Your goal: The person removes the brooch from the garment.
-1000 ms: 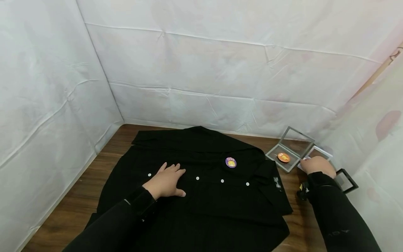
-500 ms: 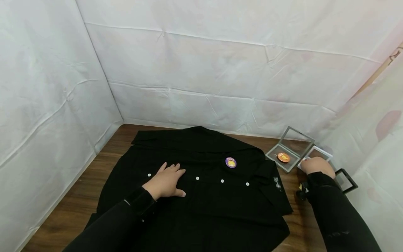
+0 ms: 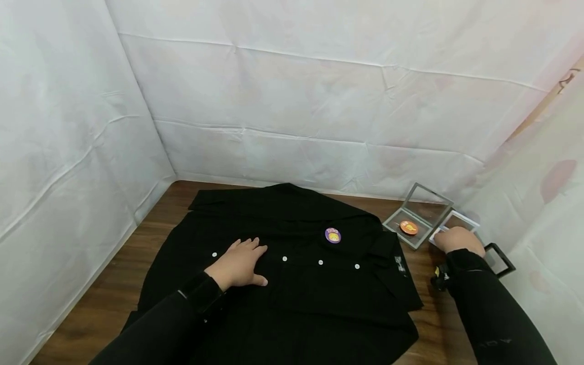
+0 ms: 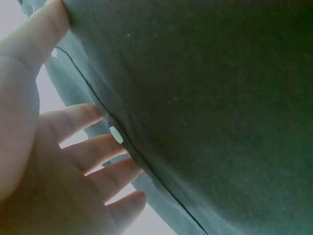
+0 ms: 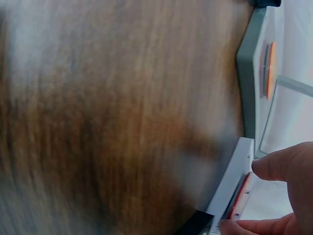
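A black shirt [image 3: 292,299] with white buttons lies spread on the wooden table. On its chest is a round purple-and-yellow badge [image 3: 333,235]. My left hand [image 3: 239,263] rests on the shirt with fingers spread, beside the button line; the left wrist view shows the fingers near a white button [image 4: 116,134]. At the right, my right hand [image 3: 460,240] is over a small white-framed case [image 3: 458,219]. In the right wrist view, thumb and finger grip across a red-edged badge [image 5: 239,196] inside that case. Its face is hidden.
An open grey case [image 3: 417,235] with a clear lid stands left of the right hand, with an orange badge [image 3: 408,227] in it. A black-framed case [image 3: 499,259] sits beside the right wrist. White sheeting [image 3: 296,101] walls the back and sides.
The whole head view has shifted slightly left. Both hands stay in nearly the same places; the shirt and cases have not moved.
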### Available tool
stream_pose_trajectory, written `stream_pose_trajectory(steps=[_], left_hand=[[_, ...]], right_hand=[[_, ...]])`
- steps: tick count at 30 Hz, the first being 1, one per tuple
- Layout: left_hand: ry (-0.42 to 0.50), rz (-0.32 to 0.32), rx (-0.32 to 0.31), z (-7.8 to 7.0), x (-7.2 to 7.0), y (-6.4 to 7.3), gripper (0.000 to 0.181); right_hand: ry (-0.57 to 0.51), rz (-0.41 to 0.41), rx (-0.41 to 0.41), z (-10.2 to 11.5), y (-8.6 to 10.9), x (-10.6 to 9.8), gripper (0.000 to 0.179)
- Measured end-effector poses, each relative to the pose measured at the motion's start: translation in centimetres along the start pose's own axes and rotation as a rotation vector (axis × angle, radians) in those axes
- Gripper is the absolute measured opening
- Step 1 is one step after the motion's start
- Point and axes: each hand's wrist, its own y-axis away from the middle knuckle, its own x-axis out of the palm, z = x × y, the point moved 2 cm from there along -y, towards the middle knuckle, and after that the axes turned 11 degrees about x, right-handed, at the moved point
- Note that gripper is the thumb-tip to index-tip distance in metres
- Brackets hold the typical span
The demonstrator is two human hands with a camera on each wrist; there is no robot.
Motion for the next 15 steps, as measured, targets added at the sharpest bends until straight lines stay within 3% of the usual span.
stream_pose_trajectory(steps=[6,12,15], left_hand=[[0.007,-0.01,0.02,0.3,0.0,0.1,0.087],[0.027,-0.023,0.013,0.1,-0.4,0.0,0.091],[0.031,-0.043,0.025,-0.3,-0.8,-0.5,0.089]], right_hand=[[0.034,0.004,-0.041,1.4,2.0,-0.9,0.048],[0.015,0.029,-0.16,4.5,5.6,-0.4,0.065],[-0.014,0.004,-0.235,6.0,7.8,0.4,0.076]])
